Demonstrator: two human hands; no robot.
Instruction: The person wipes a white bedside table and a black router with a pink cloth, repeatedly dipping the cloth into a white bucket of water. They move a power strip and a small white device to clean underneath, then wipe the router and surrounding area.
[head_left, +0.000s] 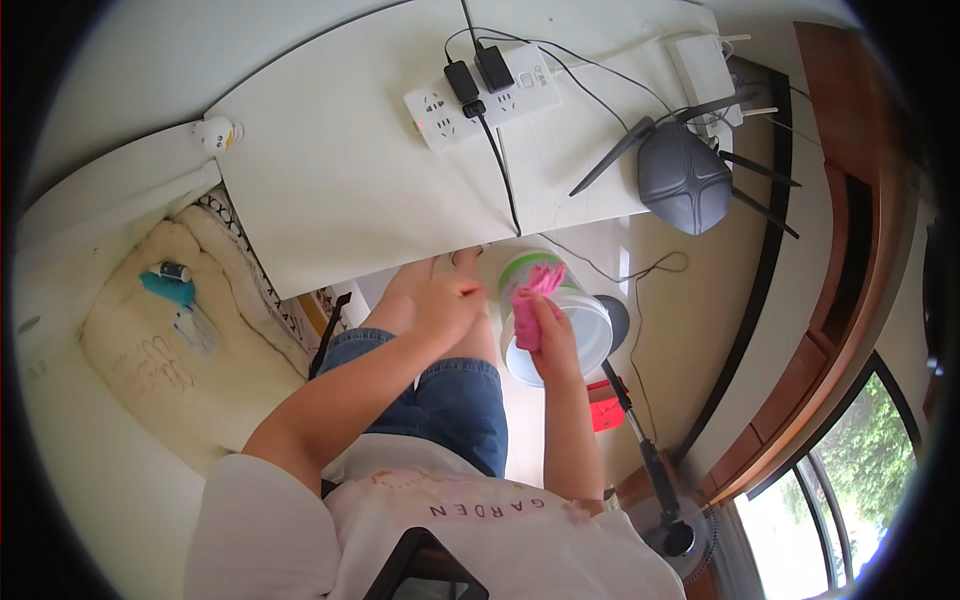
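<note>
My right hand (553, 330) grips a crumpled pink cloth (528, 322), whose gathered end sticks up above the fingers. The cloth is over a round white plastic bucket (596, 334) with a green band, standing on the floor just beyond the desk's edge. To the left, my left hand (454, 304) hovers above my thighs, apart from the cloth, its fingers curled together. Whether anything small is between those fingertips cannot be told.
A white desk (337, 187) bears a power strip (495, 94) with black adapters and a grey router (684, 176) with antennas. A pedestal fan (675, 532) and a red box (606, 412) stand at the right. Small items lie on a cream blanket (232, 330) at the left.
</note>
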